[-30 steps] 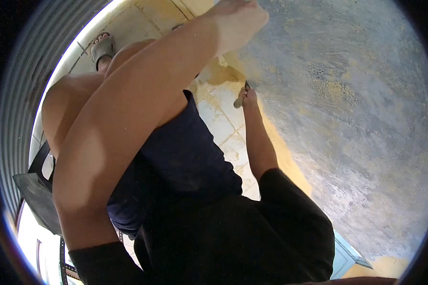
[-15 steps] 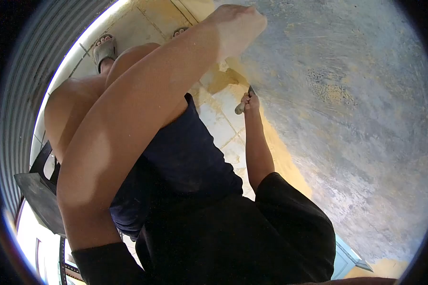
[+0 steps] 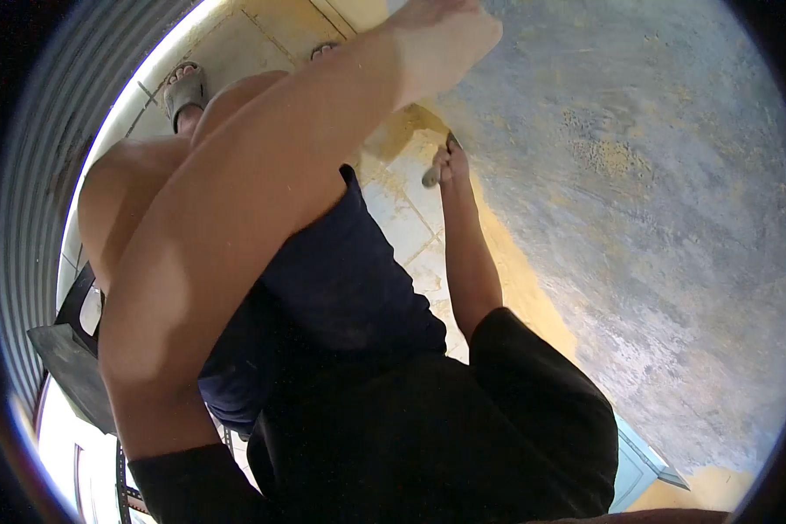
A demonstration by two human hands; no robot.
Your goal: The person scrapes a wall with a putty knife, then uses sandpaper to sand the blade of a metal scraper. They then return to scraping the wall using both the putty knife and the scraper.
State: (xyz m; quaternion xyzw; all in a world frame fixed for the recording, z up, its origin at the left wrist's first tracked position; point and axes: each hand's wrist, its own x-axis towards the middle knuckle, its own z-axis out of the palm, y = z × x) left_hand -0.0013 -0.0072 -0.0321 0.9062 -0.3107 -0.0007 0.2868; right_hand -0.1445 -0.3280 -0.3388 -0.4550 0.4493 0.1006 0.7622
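Note:
My right hand [image 3: 451, 162] is closed around a scraper [image 3: 431, 177]; its rounded, dusty handle end sticks out of the fist. The scraper's dark blade shows only as a short piece above my fingers, close to the bottom of the mottled grey wall [image 3: 620, 227]. My left hand [image 3: 450, 44] is at the top of the view, in front of the wall, its back and wrist coated in pale dust. Its fingers are mostly hidden or cut off by the frame edge, so what they hold, if anything, does not show.
Dusty pale floor tiles [image 3: 402, 210] lie between my legs and the wall. A yellowish strip [image 3: 520, 258] runs along the wall's lower edge. Corrugated metal [image 3: 48, 175] stands at far left, near a dark chair-like object [image 3: 74, 367]. A light-blue panel [image 3: 633, 472] is at lower right.
My right hand and the scraper have shifted slightly up and left in the view. My left hand has moved up, partly past the top edge.

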